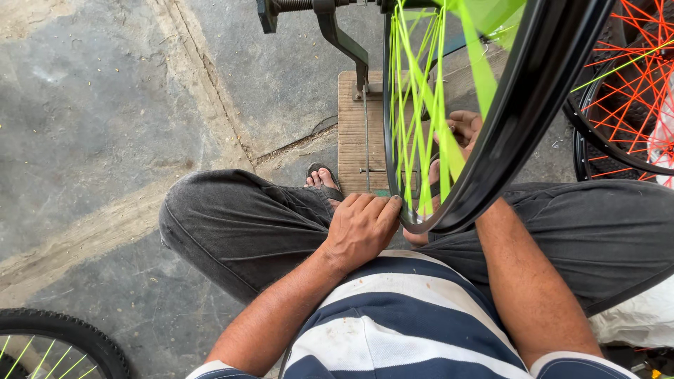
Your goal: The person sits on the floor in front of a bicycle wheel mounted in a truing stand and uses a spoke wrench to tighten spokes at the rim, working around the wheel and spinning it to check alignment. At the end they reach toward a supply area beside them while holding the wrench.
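So the person's sitting cross-legged in dark grey trousers [239, 224] and a navy-and-white striped shirt [400, 330], with a black bicycle wheel rim laced with neon green spokes [491, 151] standing upright in front of the lap, running from about 12 o'clock down to dead centre. It looks mounted on a dark metal stand [337, 35] at 12 o'clock, bolted to a small wooden plank [354, 126] on the concrete floor [105, 126].

Left hand [361, 228] sits just left of centre, knuckles up, fingers [382, 205] curled together and pressed against the bottom edge of the rim. Right hand [463, 130] is at roughly 1 o'clock from centre, reached in behind the spokes. Fingers look bunched together on something small, maybe a spoke nipple or a little tool, but the green spokes cut across it and I honestly can't tell what's in there.

A foot in a dark sandal [323, 179] pokes out beside the left knee, resting at the plank's edge.

Other stuff around: a black rim with orange-red spokes [632, 84] at 2 o'clock, well apart from the hands, and another tyred wheel with green spokes [63, 344] at 8 o'clock in the corner.
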A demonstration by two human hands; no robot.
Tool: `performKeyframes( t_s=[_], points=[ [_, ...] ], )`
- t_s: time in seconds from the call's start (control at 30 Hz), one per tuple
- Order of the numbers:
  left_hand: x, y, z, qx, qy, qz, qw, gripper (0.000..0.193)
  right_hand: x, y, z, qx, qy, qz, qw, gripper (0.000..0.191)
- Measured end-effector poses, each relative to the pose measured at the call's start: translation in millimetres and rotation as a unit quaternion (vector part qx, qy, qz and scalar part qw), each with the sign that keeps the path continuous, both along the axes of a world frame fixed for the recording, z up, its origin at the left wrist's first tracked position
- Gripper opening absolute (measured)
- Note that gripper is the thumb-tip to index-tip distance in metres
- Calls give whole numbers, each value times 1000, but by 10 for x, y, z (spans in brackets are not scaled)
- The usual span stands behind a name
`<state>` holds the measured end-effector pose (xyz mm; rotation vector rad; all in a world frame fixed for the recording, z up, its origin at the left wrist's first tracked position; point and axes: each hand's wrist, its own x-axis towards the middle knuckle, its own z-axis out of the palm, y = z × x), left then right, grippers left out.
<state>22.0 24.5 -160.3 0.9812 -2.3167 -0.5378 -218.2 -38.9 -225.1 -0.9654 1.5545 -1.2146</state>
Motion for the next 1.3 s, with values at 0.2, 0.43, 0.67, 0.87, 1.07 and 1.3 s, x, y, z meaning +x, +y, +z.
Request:
performKeyframes(
  t_s=[0.2,0.43,0.67,0.87,1.07,1.3],
  points=[
    [6,5,-34,-10,4,0,1000,34,-35,49,2,23,23,20,999,36],
    [-9,-6,-9,-2,-3,-7,1000,29,-50,13,-88,67,53,30,996,41],
    [148,-179,95,103,157,-23,982,35,-112,24,62,124,-13,167,978,46],
    [-15,-841,-180,349,231,159,894,60,98,86,26,85,-85,283,951,45],
    [-156,-980,-640,407,225,101,880,88,210,89,56,156,-71,275,946,46],
    [-153,-953,-782,402,237,94,879,89,238,66,108,156,-90,274,945,39]
  ],
)
